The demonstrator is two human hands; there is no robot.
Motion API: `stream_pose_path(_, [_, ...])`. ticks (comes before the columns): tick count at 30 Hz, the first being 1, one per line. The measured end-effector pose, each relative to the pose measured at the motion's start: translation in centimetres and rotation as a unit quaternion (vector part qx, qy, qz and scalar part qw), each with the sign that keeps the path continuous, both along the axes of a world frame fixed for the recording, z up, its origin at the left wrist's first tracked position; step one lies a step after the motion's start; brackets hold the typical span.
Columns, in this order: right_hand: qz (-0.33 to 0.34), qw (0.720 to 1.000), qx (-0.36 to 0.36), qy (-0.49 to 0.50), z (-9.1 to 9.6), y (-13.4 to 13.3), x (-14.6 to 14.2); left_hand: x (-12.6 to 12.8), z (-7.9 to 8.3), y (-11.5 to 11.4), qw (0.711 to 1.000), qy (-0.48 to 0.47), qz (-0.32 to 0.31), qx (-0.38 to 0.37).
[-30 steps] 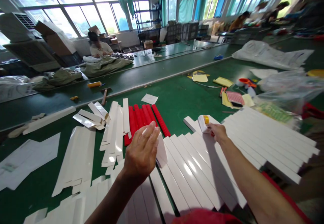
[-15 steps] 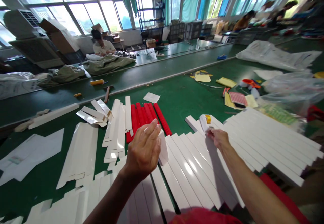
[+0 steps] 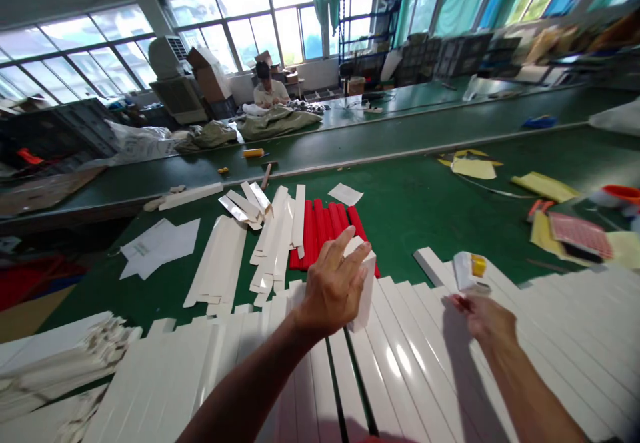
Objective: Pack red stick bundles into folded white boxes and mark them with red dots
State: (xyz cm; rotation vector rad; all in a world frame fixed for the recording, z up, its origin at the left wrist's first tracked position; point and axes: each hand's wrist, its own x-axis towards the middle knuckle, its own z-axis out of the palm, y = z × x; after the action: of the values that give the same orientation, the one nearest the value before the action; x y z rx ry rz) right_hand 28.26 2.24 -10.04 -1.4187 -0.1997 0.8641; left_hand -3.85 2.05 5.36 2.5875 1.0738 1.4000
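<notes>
My left hand (image 3: pixel 335 286) is wrapped round a long, narrow white box (image 3: pixel 366 293), which is held up with its end toward the far side. My right hand (image 3: pixel 490 323) is closed in a pinch just below and left of a small white dispenser (image 3: pixel 465 273) with a yellow roll. Whatever the pinch holds is too small to make out. Beneath both hands lie several white boxes (image 3: pixel 415 343) side by side. Behind the left hand are several red ribbed rods (image 3: pixel 320 226).
Unfolded white cartons (image 3: pixel 220 263) and paper sheets (image 3: pixel 163 246) lie to the left on the green table (image 3: pixel 410 196). Yellow papers (image 3: pixel 475 166) and a pink-patterned pad (image 3: pixel 580 235) are on the right. Across the tables a person (image 3: pixel 270 89) sits by the windows.
The view has swung left, so the scene shifts rightward. My right hand has come away from the dispenser a little to the left. My left hand keeps hold of the white box.
</notes>
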Motion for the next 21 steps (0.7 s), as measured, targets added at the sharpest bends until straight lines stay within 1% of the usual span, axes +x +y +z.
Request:
stream_pose_path(1, [0.022,1.000,-0.001,0.010,1.4,-0.2,-1.2,0.0,0.0,-0.1,1.000,-0.003,0.004,-0.004])
stream_pose_path(3, [0.093,0.995,0.023,0.026,5.2,-0.8,-4.4,0.2,-0.1,-0.1,1.000,-0.005,0.005,-0.004])
stream_pose_path(4, [0.165,0.984,0.066,0.020,7.5,-1.2,-6.2,0.3,-0.2,-0.1,1.000,-0.005,0.006,-0.002])
stream_pose_path(6, [0.267,0.954,0.135,0.002,12.2,-2.0,-9.7,0.5,-0.2,0.0,1.000,-0.006,0.013,0.006])
stream_pose_path(7, [0.302,0.941,0.153,-0.008,14.2,-2.4,-11.3,0.6,-0.1,0.1,1.000,-0.007,0.015,0.007])
stream_pose_path(8, [0.332,0.930,0.158,-0.021,15.9,-2.8,-12.7,0.7,-0.1,0.2,1.000,-0.009,0.017,0.005])
stream_pose_path(9, [0.352,0.921,0.163,-0.034,17.1,-3.1,-13.8,0.8,-0.1,0.2,1.000,-0.011,0.019,0.002])
stream_pose_path(10, [0.364,0.915,0.169,-0.048,17.8,-3.3,-14.7,0.9,0.0,0.2,1.000,-0.011,0.021,0.000])
stream_pose_path(11, [0.370,0.911,0.174,-0.060,18.2,-3.3,-15.3,1.0,0.0,0.2,1.000,-0.012,0.025,-0.003])
stream_pose_path(14, [0.371,0.906,0.184,-0.088,17.9,-3.0,-16.2,1.2,0.0,0.0,0.999,-0.015,0.041,-0.011])
stream_pose_path(17, [0.365,0.906,0.178,-0.122,17.5,-2.5,-16.7,1.3,-0.1,-0.3,0.999,-0.012,0.047,-0.004])
stream_pose_path(21, [0.358,0.904,0.163,-0.167,17.9,-2.3,-17.1,1.4,-0.2,-0.6,0.999,-0.013,0.052,0.001])
